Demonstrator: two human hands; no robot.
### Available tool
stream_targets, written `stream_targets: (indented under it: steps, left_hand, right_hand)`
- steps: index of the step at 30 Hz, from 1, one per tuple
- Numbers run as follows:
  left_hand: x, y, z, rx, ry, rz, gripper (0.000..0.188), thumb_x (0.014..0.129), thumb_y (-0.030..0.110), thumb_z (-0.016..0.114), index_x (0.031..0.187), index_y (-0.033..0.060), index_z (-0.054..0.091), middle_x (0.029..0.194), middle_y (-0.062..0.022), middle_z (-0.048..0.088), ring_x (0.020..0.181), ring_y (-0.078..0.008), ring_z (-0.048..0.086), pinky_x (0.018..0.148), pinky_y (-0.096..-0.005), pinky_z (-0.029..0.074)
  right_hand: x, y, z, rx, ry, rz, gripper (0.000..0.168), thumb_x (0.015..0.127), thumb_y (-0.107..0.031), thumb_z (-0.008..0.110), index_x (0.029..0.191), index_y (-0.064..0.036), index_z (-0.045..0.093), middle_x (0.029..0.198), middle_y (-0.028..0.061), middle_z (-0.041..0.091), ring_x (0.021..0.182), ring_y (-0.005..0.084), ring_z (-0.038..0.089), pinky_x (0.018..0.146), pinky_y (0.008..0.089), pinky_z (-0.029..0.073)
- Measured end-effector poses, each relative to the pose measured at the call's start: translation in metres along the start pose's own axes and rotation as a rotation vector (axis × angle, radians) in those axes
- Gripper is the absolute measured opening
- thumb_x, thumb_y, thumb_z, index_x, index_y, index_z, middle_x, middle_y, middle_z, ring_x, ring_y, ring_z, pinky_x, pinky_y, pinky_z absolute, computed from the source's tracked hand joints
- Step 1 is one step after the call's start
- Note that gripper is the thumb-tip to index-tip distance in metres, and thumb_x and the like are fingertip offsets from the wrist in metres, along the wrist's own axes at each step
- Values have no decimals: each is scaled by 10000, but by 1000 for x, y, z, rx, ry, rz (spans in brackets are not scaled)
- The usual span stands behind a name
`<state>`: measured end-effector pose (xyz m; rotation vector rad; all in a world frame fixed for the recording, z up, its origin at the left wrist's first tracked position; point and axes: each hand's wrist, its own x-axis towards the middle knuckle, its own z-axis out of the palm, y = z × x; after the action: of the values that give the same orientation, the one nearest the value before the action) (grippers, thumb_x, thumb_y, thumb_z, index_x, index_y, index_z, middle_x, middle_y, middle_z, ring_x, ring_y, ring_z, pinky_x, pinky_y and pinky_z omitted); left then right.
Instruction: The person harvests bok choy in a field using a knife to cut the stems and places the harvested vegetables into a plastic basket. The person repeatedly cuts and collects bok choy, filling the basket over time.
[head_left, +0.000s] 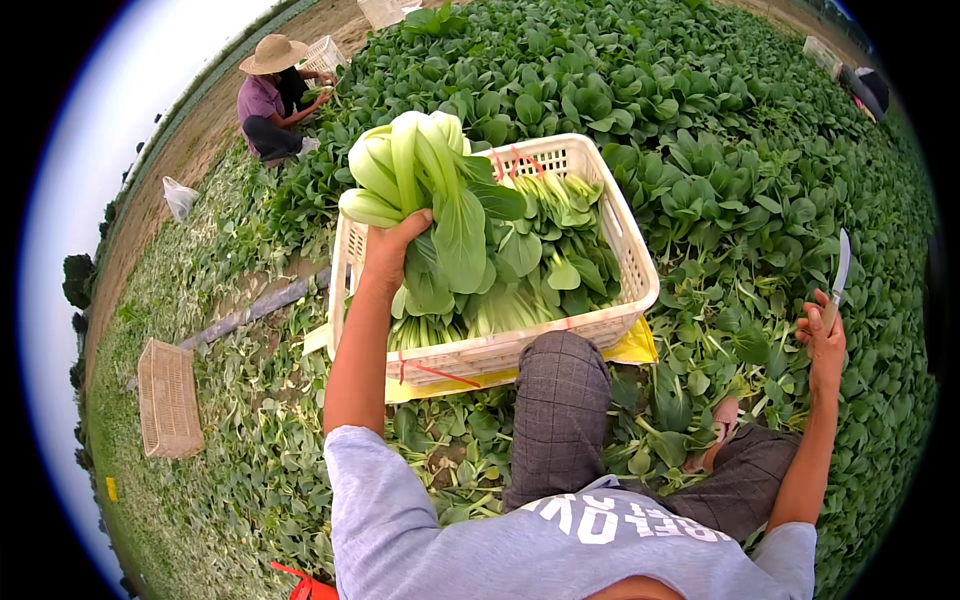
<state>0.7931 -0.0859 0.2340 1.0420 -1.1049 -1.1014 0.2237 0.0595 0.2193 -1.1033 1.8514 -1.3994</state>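
Note:
My left hand (395, 251) grips a bunch of bok choy (409, 161), its pale stem ends up and its leaves hanging down. The bunch is over the left part of a white plastic crate (641, 292), which holds more bok choy (559, 199) laid in rows. Out to the right, my right hand (823, 337) holds a knife (841, 270) by its light handle, the curved blade pointing up and away from me. Beneath that hand are growing bok choy leaves.
Yellow sheeting (634, 345) lies under the crate. An overturned-looking pale crate (171, 397) stands at left, near a grey strip (259, 309) on the ground. A person in a straw hat (274, 54) crouches beyond; another person (866, 90) is at far right. Dense bok choy plants (600, 82) fill the field ahead.

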Motion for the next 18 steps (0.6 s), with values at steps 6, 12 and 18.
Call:
stream_targets:
  steps: [6,12,18]
  left_hand:
    - [79,-15,-113,1357,281,-184,785,699,287,693,1356,80,317,1090,-152,622,990,-300,607,846,-397,469]
    - [119,-213,-202,1437,290,-536,907,774,515,578,1469,309,33,1463,-161,262,1277,-432,332,1022,-524,272]
    - [72,-265,-170,1552,349,-401,792,833,508,517,1460,364,56,1491,-141,207,1293,-448,287,1035,-534,241]
  right_hand:
    - [-15,34,-67,-105,153,107,536,896,-333,603,1313,-34,448,984,-7,568,785,58,542,661,216,462]
    - [-16,93,-91,-44,157,255,510,902,-302,601,1312,-39,447,946,-4,576,754,58,541,624,216,451]
    - [-18,91,-108,-174,229,271,489,904,-284,598,1308,-49,453,891,-9,564,731,54,537,593,215,445]
